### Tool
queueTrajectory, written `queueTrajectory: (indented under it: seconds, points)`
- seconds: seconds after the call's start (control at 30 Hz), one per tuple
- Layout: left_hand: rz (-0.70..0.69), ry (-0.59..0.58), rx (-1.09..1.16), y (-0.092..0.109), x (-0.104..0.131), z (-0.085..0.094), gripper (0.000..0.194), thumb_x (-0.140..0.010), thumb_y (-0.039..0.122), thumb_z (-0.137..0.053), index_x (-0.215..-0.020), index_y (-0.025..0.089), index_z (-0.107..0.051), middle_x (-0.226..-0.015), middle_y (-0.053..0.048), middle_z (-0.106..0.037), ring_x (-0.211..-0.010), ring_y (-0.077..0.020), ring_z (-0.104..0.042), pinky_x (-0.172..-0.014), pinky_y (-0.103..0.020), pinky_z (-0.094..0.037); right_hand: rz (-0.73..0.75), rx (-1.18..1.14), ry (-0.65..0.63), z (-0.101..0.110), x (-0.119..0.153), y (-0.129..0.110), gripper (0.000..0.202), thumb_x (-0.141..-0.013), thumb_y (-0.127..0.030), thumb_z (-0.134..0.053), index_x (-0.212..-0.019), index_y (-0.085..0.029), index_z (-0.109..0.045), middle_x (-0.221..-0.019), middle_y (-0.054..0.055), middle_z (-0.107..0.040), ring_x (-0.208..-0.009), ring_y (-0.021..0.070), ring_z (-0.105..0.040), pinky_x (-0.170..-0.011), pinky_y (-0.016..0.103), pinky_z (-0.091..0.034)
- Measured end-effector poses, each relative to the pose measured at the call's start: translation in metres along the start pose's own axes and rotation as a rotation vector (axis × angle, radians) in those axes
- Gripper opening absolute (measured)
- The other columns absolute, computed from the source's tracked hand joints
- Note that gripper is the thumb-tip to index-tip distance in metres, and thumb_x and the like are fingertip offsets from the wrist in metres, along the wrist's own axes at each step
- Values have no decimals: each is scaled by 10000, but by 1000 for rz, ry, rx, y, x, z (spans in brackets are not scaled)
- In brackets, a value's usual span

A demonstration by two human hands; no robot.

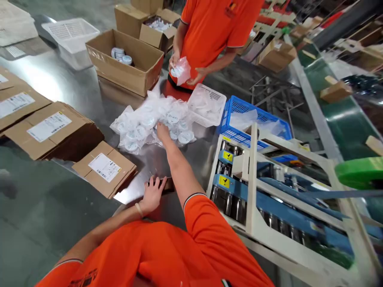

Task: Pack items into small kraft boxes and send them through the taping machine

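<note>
My right hand (163, 132) reaches into a pile of clear plastic bags (140, 129) holding round white lidded pieces with printed tops. Its fingers curl closed at a bag, with the fingertips partly hidden. Near the table edge my left hand (152, 196) lies with spread fingers across the edge of a small brown cardboard box (169, 185). Most of that box is hidden by my hand and right arm. Left of it sits a stack of flattened cartons (104, 167) with a white label on top.
Across the metal table (74, 85), a person (215, 32) in orange holds a plastic bag (181, 71). Nearby stand a large carton (125, 65), a white basket (207, 104) and a blue crate (254, 119). A roller conveyor machine (254, 191) borders the right. More labelled cartons (54, 127) lie left.
</note>
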State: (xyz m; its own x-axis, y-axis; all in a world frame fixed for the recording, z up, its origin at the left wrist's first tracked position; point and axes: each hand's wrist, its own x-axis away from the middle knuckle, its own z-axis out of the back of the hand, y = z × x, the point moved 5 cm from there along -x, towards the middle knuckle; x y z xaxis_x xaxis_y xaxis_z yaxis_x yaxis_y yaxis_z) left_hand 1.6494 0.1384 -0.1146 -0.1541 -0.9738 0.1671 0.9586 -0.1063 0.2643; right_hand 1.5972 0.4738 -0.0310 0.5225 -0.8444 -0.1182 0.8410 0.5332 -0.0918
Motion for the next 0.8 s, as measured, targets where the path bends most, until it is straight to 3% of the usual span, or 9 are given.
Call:
queueTrajectory:
  seconds: [0.17, 0.27, 0.43, 0.5, 0.57, 0.67, 0.73, 0.8]
  points:
    - [-36, 67, -16, -5, 1, 0, 1086, -843, 160, -778, -1819, 260, -313, -1649, -220, -563, -1518, -469, -508, -1183, -617, -497, -3, -51, -103, -11, 58, 28, 385, -1037, -42, -518, -1391, -69, -668, -1363, 220, -747, -1249, 266, -715, -1124, 386, -536]
    - [-93, 126, 33, -9, -6, -1, 1003, -878, 246, -793, -1788, 216, -370, -1609, -227, -596, -1476, -454, -534, -1182, -598, -486, -29, -113, -22, 2, 117, 54, 479, -1008, -60, -547, -1471, -121, -655, -1430, 196, -738, -1321, 294, -696, -1182, 449, -557]
    - [-321, 245, 341, -2, -34, -5, 925, -821, 538, -907, -1581, 130, -573, -1499, -241, -649, -1405, -461, -575, -1207, -598, -473, 91, -245, 294, 41, 265, 80, 464, -1093, -158, -453, -1498, -172, -679, -1513, 189, -701, -1539, 323, -574, -1330, 549, -455]
    - [-350, 296, 492, 1, -46, -10, 950, -766, 645, -930, -1500, 138, -603, -1420, -222, -671, -1337, -443, -612, -1183, -590, -501, 161, -251, 266, 43, 327, 75, 469, -1088, -134, -444, -1471, -211, -704, -1520, 157, -704, -1602, 311, -518, -1354, 580, -424]
    - [-340, 353, 605, 1, -54, -16, 992, -737, 722, -921, -1466, 136, -591, -1378, -218, -665, -1283, -424, -634, -1160, -594, -524, 202, -288, 124, 34, 369, 65, 469, -1052, -85, -469, -1422, -209, -729, -1490, 141, -725, -1580, 296, -543, -1338, 554, -453]
    - [-362, 402, 676, -2, -60, -23, 1059, -724, 794, -893, -1472, 131, -544, -1432, -237, -619, -1325, -427, -616, -1183, -621, -516, 149, -383, -163, 10, 384, 53, 391, -1014, -70, -555, -1335, -166, -755, -1387, 145, -775, -1367, 275, -690, -1208, 432, -559]
    - [-409, 433, 677, -3, -60, -23, 1062, -729, 811, -883, -1470, 139, -527, -1473, -242, -587, -1394, -436, -575, -1208, -638, -495, 61, -440, -301, -4, 369, 49, 269, -996, -107, -650, -1233, -140, -774, -1244, 124, -814, -1174, 258, -740, -1083, 370, -595]
    - [-441, 473, 648, -4, -58, -19, 998, -758, 817, -862, -1425, 145, -548, -1458, -239, -586, -1405, -435, -554, -1215, -658, -478, 2, -492, -338, -11, 347, 44, 135, -975, -132, -718, -1091, -119, -787, -1067, 95, -825, -1043, 243, -735, -980, 329, -589]
